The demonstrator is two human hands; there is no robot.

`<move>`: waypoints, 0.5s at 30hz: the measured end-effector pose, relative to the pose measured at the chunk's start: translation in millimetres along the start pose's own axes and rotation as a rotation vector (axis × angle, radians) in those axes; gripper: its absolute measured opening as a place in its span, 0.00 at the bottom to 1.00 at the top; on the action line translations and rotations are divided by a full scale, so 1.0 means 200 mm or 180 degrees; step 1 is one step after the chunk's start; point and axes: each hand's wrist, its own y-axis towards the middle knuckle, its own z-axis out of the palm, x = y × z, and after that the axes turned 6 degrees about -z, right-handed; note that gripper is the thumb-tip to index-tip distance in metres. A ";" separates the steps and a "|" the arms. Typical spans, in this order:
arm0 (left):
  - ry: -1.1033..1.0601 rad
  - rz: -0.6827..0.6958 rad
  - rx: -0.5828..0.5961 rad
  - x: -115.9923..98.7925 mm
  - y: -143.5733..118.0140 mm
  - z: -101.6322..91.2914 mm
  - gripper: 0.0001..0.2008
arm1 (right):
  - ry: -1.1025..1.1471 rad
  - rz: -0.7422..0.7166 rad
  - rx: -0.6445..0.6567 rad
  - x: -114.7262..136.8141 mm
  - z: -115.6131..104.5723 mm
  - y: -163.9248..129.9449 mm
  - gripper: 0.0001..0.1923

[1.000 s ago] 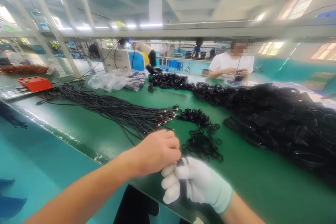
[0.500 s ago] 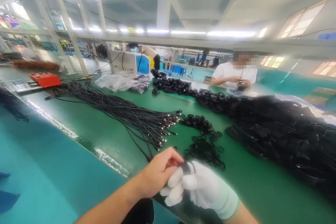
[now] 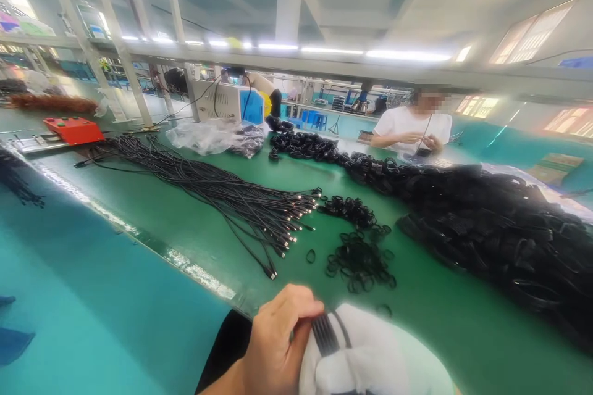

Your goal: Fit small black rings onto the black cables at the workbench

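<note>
My bare left hand (image 3: 273, 345) and my white-gloved right hand (image 3: 370, 358) meet at the bottom edge of the view, close to me. Together they grip a black coiled cable (image 3: 327, 333), whose strands run between the left fingertips and over the glove. Just beyond them on the green table (image 3: 185, 222) lies a small pile of black rubber rings (image 3: 359, 259), with one loose ring (image 3: 311, 255) beside it. A bundle of long black cables (image 3: 222, 191) fans out to the left, its plug ends pointing toward the rings.
A big heap of coiled black cables (image 3: 486, 222) fills the right side. A red box (image 3: 74, 129), a clear plastic bag (image 3: 208, 134) and a white-and-blue machine (image 3: 229, 102) stand at the back. A person in white (image 3: 412, 126) works across the table.
Both hands have drawn back toward me and down to the frame's bottom with the cable. The view shifted slightly; a loose ring and a single cable end now show on the table.
</note>
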 end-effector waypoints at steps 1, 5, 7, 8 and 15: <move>0.0034 -0.0041 0.0095 -0.01 0.01 -0.01 0.14 | -0.0029 0.0016 -0.0012 0.00 -0.01 -0.01 0.15; 0.0026 -0.0111 0.0973 -0.03 0.06 -0.05 0.15 | -0.0142 -0.0034 -0.0208 0.06 -0.06 -0.03 0.15; -0.0002 0.0033 0.1067 -0.03 0.08 -0.06 0.14 | -0.0186 -0.0102 -0.0333 0.09 -0.06 -0.02 0.15; -0.0002 0.0097 0.1009 -0.04 0.09 -0.06 0.13 | -0.0204 -0.0127 -0.0373 0.10 -0.05 -0.02 0.16; 0.0034 0.0021 0.1119 -0.08 0.17 -0.09 0.12 | -0.0340 -0.0152 -0.0696 0.15 0.00 -0.16 0.23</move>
